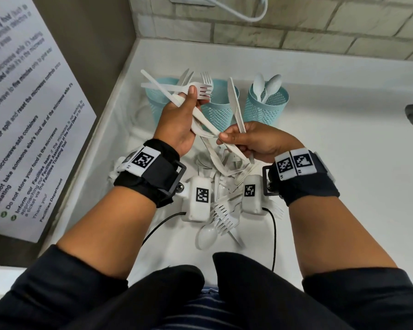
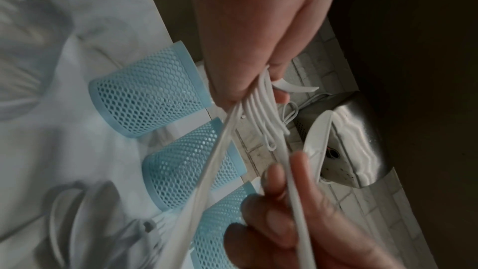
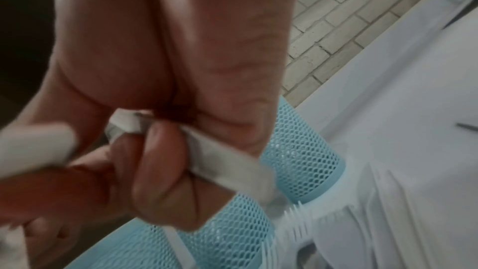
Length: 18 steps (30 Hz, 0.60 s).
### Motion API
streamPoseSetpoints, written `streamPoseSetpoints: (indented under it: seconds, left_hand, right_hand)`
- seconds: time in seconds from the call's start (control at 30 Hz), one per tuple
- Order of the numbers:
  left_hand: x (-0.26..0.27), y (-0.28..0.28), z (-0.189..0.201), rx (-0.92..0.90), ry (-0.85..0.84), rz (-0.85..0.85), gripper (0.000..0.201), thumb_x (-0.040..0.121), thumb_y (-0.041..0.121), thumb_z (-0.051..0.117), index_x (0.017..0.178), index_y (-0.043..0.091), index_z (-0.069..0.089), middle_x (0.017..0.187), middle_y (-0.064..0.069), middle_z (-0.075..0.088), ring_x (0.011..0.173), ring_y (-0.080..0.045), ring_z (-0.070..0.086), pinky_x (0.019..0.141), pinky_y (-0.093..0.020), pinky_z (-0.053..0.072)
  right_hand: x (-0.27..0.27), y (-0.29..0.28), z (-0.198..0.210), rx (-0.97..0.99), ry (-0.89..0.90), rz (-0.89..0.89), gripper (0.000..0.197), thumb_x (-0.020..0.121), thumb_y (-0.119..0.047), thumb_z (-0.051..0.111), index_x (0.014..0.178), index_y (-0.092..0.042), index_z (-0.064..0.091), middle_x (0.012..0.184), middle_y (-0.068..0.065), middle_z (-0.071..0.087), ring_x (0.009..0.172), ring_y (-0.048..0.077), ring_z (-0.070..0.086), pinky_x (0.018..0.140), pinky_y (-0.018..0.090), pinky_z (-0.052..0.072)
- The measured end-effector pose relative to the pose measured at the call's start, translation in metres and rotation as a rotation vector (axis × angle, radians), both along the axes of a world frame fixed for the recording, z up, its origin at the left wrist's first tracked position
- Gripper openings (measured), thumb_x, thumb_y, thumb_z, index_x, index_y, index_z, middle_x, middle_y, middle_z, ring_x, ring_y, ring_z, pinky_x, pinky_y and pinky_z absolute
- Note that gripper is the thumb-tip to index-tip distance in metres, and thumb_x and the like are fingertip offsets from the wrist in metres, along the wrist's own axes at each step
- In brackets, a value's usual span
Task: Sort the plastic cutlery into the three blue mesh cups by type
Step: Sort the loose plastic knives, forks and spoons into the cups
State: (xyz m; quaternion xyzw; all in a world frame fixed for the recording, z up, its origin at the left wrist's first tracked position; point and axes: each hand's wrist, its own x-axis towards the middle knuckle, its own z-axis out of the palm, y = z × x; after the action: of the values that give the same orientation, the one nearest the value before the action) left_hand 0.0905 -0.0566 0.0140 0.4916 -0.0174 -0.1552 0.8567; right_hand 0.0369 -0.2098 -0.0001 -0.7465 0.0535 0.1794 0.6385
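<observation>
White notice sheet [image 1: 31, 129] on the left wall reading "Do not take someone else's food out of the microwave", "Do not store your food in the microwave", "Thank you!", "Facilities Department", square coded tags on wristbands [image 1: 144, 160] showing no readable words.

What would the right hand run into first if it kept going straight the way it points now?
Probably the middle mesh cup. The right hand, gripping a knife, points away from the person toward it. Depth is unclear; the left hand's bundle of cutlery might be brushed first.

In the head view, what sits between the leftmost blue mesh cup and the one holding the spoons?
A third blue mesh cup, standing upright in the row; a knife in the right hand crosses in front of it.
</observation>
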Motion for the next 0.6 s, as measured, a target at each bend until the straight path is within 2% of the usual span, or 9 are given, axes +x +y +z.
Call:
streamPoseSetpoints:
  seconds: [0.07,0.13,0.17,0.23,0.3,0.37,0.47,0.53,0.6]
  left_hand:
    - [0.001,0.002,0.000,-0.006,0.003,0.006,0.024,0.099,0.021,0.042,0.089,0.008,0.059,0.063,0.005,0.066,0.072,-0.012,0.063,0.076,-0.031,0.055]
    - [0.001,0.005,0.001,0.002,0.015,0.033,0.024,0.099,0.023,0.042,0.085,0.012,0.059,0.057,0.008,0.064,0.055,-0.004,0.060,0.058,-0.022,0.052]
    - [0.002,0.007,0.001,0.003,0.020,0.052,0.024,0.099,0.023,0.042,0.085,0.013,0.059,0.058,0.007,0.063,0.050,-0.002,0.058,0.054,-0.019,0.049]
    - [0.006,0.009,0.001,-0.025,0.037,0.093,0.024,0.099,0.021,0.042,0.085,0.011,0.059,0.065,0.002,0.060,0.048,-0.001,0.050,0.048,-0.014,0.042]
    - [0.009,0.011,0.002,-0.086,0.054,0.121,0.025,0.099,0.020,0.041,0.085,0.009,0.059,0.068,0.000,0.057,0.051,-0.002,0.040,0.046,-0.011,0.035]
    - [0.011,0.012,0.003,-0.112,0.054,0.122,0.026,0.100,0.020,0.040,0.086,0.010,0.059,0.072,-0.001,0.055,0.054,-0.003,0.036,0.046,-0.011,0.033]
    - [0.011,0.011,0.004,-0.138,0.054,0.118,0.027,0.100,0.021,0.038,0.085,0.011,0.058,0.071,-0.001,0.054,0.054,-0.003,0.037,0.045,-0.011,0.034]
    - [0.012,0.010,0.004,-0.162,0.062,0.124,0.028,0.100,0.021,0.038,0.084,0.011,0.058,0.065,0.001,0.057,0.052,-0.003,0.038,0.045,-0.011,0.034]
    - [0.013,0.009,0.004,-0.191,0.068,0.132,0.027,0.100,0.022,0.038,0.085,0.011,0.058,0.058,0.003,0.059,0.051,-0.003,0.039,0.045,-0.011,0.034]
  right_hand:
    - [-0.001,-0.002,-0.005,0.025,0.042,0.010,0.017,0.090,-0.014,0.053,0.075,-0.009,0.061,0.048,-0.006,0.049,0.040,0.003,0.041,0.039,0.015,0.035]
    - [-0.001,-0.004,-0.009,0.050,0.074,0.030,0.019,0.093,-0.012,0.048,0.076,-0.009,0.056,0.055,-0.007,0.061,0.050,0.005,0.052,0.046,0.015,0.042]
    - [-0.002,-0.005,-0.011,0.076,0.087,0.037,0.019,0.094,-0.011,0.044,0.077,-0.009,0.054,0.060,-0.006,0.064,0.058,0.007,0.055,0.050,0.017,0.044]
    - [-0.004,-0.009,-0.013,0.161,0.112,0.052,0.016,0.094,-0.009,0.041,0.082,-0.008,0.051,0.064,-0.004,0.067,0.066,0.010,0.061,0.056,0.018,0.050]
    - [-0.008,-0.013,-0.012,0.274,0.139,0.047,0.007,0.088,-0.008,0.043,0.084,-0.007,0.049,0.062,0.000,0.065,0.064,0.012,0.065,0.059,0.020,0.054]
    - [-0.010,-0.015,-0.011,0.315,0.142,0.016,0.012,0.091,0.000,0.039,0.086,-0.008,0.047,0.059,0.000,0.059,0.054,0.011,0.059,0.053,0.020,0.051]
    - [-0.008,-0.014,-0.011,0.269,0.137,-0.100,0.024,0.091,0.008,0.040,0.082,-0.014,0.046,0.053,-0.001,0.047,0.043,0.007,0.040,0.041,0.017,0.036]
    - [-0.008,-0.012,-0.012,0.200,0.117,-0.131,0.023,0.088,0.005,0.051,0.078,-0.016,0.047,0.051,-0.005,0.046,0.040,0.004,0.032,0.038,0.014,0.029]
    - [-0.006,-0.012,-0.015,0.112,0.097,-0.105,0.012,0.082,-0.009,0.063,0.080,-0.016,0.053,0.054,-0.005,0.046,0.040,0.003,0.030,0.038,0.013,0.028]
